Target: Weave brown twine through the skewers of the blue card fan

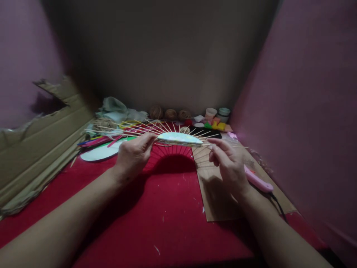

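Left hand (136, 152) closed, thumb and fingers pinching the disc (180, 138) at its left end. Right hand (230, 163) pinches the sticks (119, 130) just beside the disc's right end, thumb to index, other fingers curled. Disc is between the hands, raised over the red cloth (167, 223), near edge-on.

Counts: 1 disc; sticks fan out all round the far side, too many overlap for a sure number. 3 brown balls (156, 112) in a row at the back wall, 2 cups (211, 112) right of them. 1 white oval (102, 152) left, 1 pink tool (258, 179) right, 1 brown board (220, 201) under right hand.
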Demonstrator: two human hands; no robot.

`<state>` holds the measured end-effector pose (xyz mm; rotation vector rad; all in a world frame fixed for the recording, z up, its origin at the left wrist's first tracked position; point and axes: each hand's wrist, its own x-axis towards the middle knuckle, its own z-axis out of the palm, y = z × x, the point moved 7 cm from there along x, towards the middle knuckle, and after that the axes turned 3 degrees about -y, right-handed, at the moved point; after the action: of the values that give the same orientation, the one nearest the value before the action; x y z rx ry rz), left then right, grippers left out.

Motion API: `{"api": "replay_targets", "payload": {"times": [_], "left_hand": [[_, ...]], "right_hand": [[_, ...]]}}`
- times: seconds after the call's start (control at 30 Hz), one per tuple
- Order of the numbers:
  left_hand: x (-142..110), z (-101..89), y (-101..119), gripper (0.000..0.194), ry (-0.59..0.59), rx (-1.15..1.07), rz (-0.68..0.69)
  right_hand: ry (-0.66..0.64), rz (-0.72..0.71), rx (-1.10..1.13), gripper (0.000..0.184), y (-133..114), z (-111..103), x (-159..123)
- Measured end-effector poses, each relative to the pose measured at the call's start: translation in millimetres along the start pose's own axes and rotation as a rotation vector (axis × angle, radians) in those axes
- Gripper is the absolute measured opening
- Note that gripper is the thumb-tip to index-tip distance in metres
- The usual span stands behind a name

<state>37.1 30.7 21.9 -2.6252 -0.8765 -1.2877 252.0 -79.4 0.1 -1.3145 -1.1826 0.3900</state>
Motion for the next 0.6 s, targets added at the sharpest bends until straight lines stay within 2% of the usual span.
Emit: {"api": "replay_targets", "payload": {"times": [0.1, 0.33, 0.5, 0.6], "left_hand": [[0, -1.2, 0, 0.016, 0.001, -0.014, -0.014], [0, -2.7, 3, 0.015, 0.009, -0.007, 0.024], [0, -2.5, 5, 0.017, 0.006, 0.041, 0.045], [0, -1.2, 6, 0.017, -0.012, 0.097, 0.05]], "right_hand": [[0.02, 0.027, 0.056, 0.015, 6, 2, -1], [0.054, -0.031, 0.044, 0.01, 10, 6, 0], [0.036, -0.027, 0.018, 0.01, 15, 7, 2], [0.083, -0.032, 0.048, 0.01, 11, 3, 1]]}}
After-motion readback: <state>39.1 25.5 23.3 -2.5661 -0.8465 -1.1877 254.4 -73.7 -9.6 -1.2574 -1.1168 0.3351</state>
